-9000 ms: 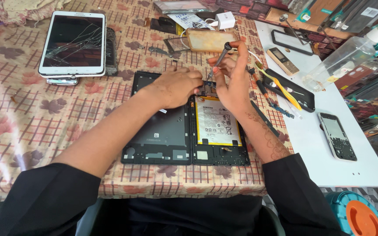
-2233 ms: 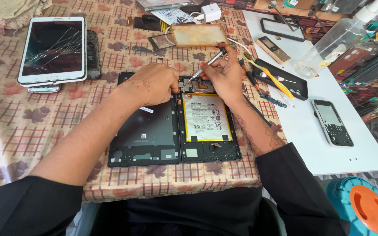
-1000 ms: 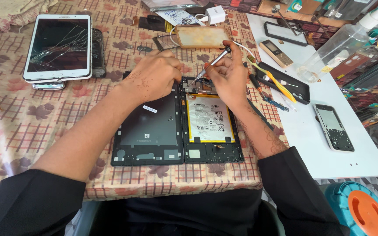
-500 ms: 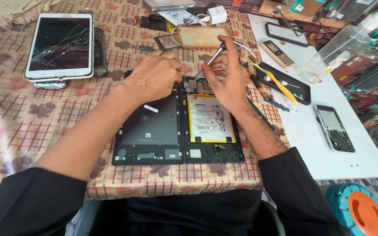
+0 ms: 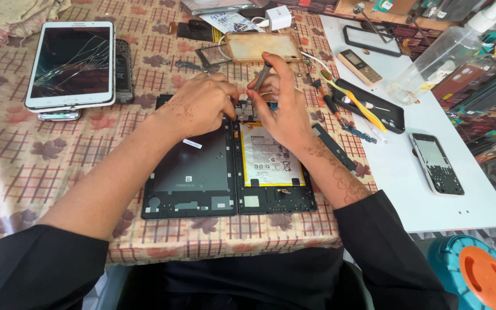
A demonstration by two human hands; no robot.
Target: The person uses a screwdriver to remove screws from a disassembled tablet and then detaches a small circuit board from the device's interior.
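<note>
An opened black tablet (image 5: 202, 178) lies on the patterned tablecloth, its back cover off and a white battery (image 5: 271, 158) showing on the right half. My left hand (image 5: 202, 103) rests fingers-down on the tablet's top edge, beside the circuit board (image 5: 247, 110). Above the same spot, my right hand (image 5: 279, 109) grips a thin metal screwdriver (image 5: 259, 77), held upright with its tip down on the board. The point of contact is hidden by my fingers.
A white tablet with a cracked screen (image 5: 71, 63) sits at far left. A tan phone case (image 5: 262, 46) and a charger (image 5: 278, 17) lie beyond my hands. On the white board (image 5: 431, 189) at right are phones (image 5: 436, 171), a black case, tools and a clear bottle (image 5: 437, 60).
Over nine seconds both hands stayed at the tablet's top edge. The screwdriver went from slanted, tip toward the board, to nearly upright. The camera shifted slightly.
</note>
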